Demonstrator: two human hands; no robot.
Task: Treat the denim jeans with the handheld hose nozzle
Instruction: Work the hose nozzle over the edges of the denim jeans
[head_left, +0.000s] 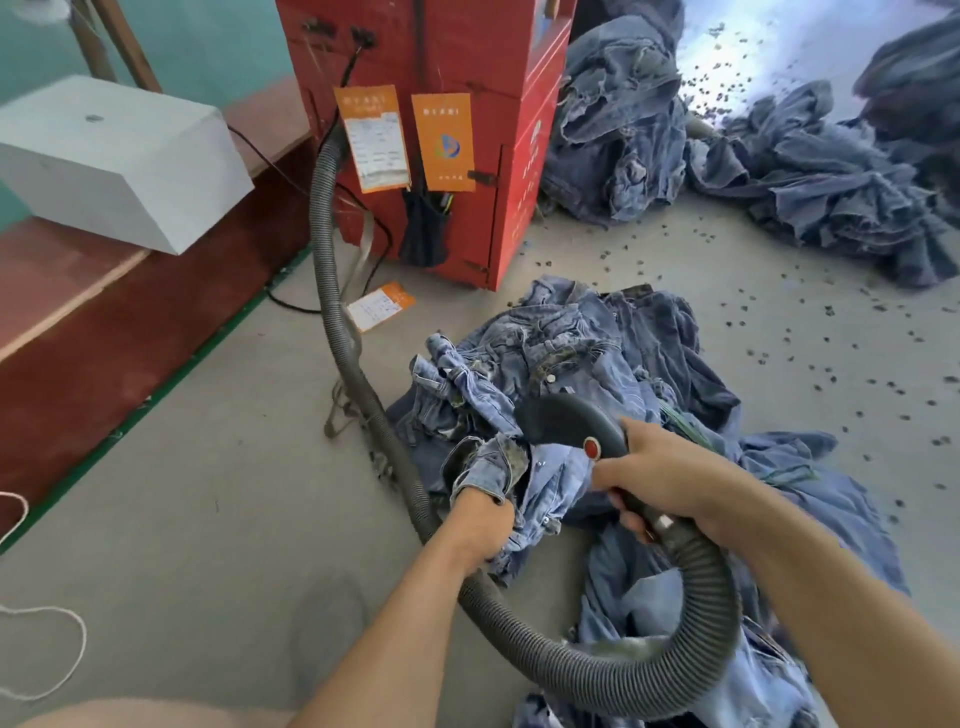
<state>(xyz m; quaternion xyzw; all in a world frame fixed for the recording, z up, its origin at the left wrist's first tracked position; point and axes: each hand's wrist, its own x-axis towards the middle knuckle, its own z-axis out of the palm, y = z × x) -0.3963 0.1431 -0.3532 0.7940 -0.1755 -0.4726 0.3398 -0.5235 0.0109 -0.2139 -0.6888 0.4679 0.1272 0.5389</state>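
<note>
Mid-job: right hand (670, 483) has a closed grip on the nozzle (566, 423), its head against jeans (550, 483) bunched in the left hand (480, 519) over the floor pile (597, 353); plenty left.

A grey concrete floor (218, 467) is scattered with small dark specks toward the far right. A red cabinet (447, 62) stands at the back with two orange tags (371, 137) hanging on its front. Along the left runs a teal wall (218, 41) above a reddish-brown ledge (104, 322) carrying a white box (114, 161). Bright light glares at the upper right.
</note>
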